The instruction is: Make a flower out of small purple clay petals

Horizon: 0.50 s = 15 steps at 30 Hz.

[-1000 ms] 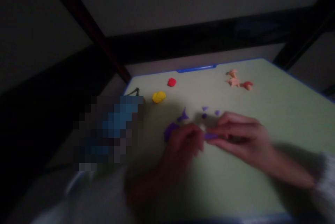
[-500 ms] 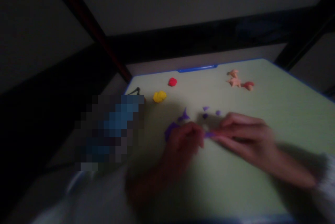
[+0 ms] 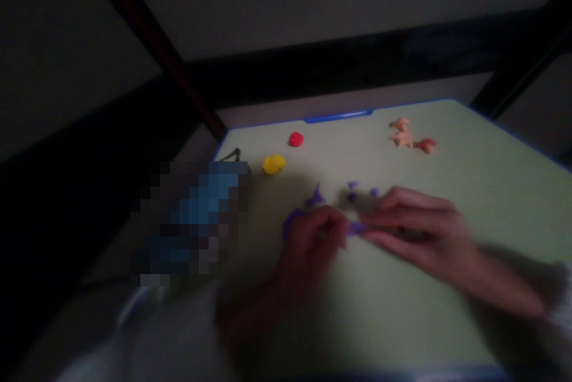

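A small piece of purple clay (image 3: pixel 356 228) spans the gap between my two hands, low over the table. My left hand (image 3: pixel 315 242) is closed, its thumb and fingers pinching the piece's left end. Pointing left, my right hand (image 3: pixel 422 227) pinches the other end between thumb and fingertips. A larger purple lump (image 3: pixel 292 222) is partly hidden behind my left hand. Just beyond lies a pointed purple scrap (image 3: pixel 317 195), and several smaller purple bits (image 3: pixel 352 197) are scattered to its right. The picture is dim and blurred.
A yellow clay lump (image 3: pixel 274 164) and a red one (image 3: pixel 295 139) lie toward the back left. Peach and reddish clay shapes (image 3: pixel 403 139) sit at the back right. The pale table (image 3: pixel 482 191) has a blue edge. A pixelated area covers the left.
My right fingers have shifted slightly on the purple piece, the upper ones moving a little left. Both hands keep their pinch. The whole view has drifted very slightly.
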Each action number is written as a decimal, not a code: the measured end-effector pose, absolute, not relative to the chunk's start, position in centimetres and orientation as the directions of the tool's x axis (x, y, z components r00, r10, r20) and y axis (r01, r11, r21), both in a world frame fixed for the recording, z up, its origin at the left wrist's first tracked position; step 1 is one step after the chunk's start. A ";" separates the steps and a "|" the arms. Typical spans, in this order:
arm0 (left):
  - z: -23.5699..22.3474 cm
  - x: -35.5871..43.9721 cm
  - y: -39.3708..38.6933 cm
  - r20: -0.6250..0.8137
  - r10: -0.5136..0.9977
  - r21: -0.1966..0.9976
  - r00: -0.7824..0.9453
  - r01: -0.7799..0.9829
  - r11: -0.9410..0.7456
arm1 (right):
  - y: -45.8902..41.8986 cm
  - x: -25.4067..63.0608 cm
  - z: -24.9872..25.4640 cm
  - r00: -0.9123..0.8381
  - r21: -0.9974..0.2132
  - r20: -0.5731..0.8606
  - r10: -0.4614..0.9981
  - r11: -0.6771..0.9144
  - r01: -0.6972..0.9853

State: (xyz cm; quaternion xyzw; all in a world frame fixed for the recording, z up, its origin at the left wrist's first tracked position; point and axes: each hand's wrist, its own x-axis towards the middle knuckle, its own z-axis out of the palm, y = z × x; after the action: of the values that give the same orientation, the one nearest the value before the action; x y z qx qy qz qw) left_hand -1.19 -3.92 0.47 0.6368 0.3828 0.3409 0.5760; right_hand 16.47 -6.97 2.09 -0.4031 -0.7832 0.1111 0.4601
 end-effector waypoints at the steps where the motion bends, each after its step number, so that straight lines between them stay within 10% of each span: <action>1: 0.5 -1.2 -3.9 -0.006 0.878 0.993 0.479 0.107 -0.052 | -7.0 16.5 2.2 -0.263 -0.532 0.634 0.727 0.658 0.533; 15: 0.5 -1.9 -3.7 0.314 0.884 0.899 0.346 0.193 -0.394 | -6.5 17.2 1.0 -0.257 -0.596 0.499 0.828 0.543 0.591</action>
State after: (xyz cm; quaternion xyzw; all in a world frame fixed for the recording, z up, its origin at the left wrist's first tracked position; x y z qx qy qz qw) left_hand -1.85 -3.65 0.51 0.7153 0.3766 0.4306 0.4015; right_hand 17.16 -6.46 0.97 -0.4553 -0.7792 0.1459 0.4052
